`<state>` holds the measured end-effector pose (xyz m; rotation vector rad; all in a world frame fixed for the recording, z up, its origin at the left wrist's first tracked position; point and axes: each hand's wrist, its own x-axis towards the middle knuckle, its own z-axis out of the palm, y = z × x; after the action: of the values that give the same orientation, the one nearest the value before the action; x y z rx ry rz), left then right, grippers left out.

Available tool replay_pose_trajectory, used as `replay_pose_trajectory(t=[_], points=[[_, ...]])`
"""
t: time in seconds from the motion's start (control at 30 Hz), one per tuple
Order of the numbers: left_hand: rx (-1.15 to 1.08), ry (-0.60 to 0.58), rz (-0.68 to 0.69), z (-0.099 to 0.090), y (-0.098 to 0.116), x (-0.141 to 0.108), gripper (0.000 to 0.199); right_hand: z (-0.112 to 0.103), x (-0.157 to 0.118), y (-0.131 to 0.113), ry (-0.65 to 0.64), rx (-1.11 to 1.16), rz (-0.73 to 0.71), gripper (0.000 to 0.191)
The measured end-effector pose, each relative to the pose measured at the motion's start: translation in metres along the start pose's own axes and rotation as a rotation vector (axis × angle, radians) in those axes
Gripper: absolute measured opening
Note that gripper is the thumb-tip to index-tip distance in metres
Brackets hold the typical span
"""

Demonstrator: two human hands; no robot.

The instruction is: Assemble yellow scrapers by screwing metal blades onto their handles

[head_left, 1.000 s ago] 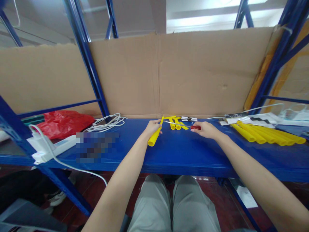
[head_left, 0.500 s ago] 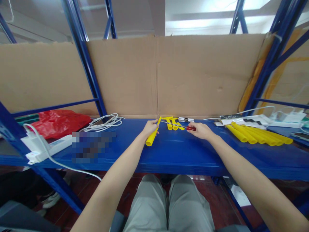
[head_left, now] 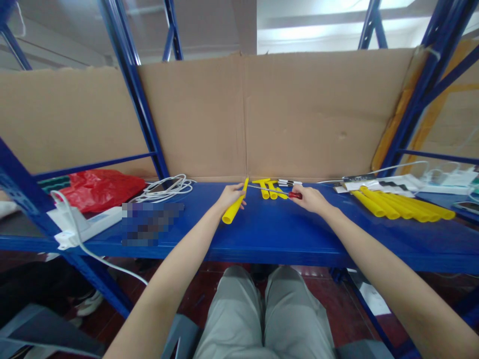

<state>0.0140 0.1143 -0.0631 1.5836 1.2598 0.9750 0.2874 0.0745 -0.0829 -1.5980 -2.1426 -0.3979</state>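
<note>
My left hand is closed around a yellow plastic tube, its open round end tilted toward me. In my right hand is a screwdriver with a red handle. Its long metal shaft points left and the tip meets the far end of the tube; exactly how it touches there is too small to tell. Just behind the shaft lie several yellow T-shaped pieces on the blue shelf. Beside them are small black-and-white pieces.
Several yellow tubes lie in a row at the right, by white packets and a power strip. On the left are a red plastic bag, a coiled white cable and another power strip. Cardboard walls the back.
The tube's near end has swung slightly left and up with my left hand. My right hand keeps the screwdriver at the tube's far end. The view has shifted a little.
</note>
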Motion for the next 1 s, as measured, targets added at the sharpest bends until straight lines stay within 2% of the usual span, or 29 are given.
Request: replay_pose_trajectory(t=[0.13,0.27,0.47,0.57,0.77,1.0], points=[[-0.108,0.011,0.068,-0.007,0.001,-0.009,0.058,-0.003,-0.002,-0.006,0.019,-0.012,-0.035,0.02],[-0.136,0.015,0.074,-0.008,0.0,-0.009,0.058,-0.003,-0.004,-0.009,0.027,-0.012,-0.051,0.027],[-0.119,0.012,0.038,-0.005,-0.004,-0.008,0.06,-0.004,-0.003,-0.007,0.019,-0.028,-0.007,0.02],[-0.121,0.016,0.045,-0.005,-0.004,-0.007,0.061,-0.004,-0.004,-0.008,0.053,-0.074,-0.039,0.014],[-0.145,0.057,0.048,-0.008,-0.002,-0.006,0.06,-0.005,-0.004,-0.013,0.083,-0.047,-0.094,0.022],[-0.117,0.036,0.029,-0.006,-0.001,-0.009,0.06,-0.005,-0.003,-0.012,0.05,-0.062,-0.029,0.02]])
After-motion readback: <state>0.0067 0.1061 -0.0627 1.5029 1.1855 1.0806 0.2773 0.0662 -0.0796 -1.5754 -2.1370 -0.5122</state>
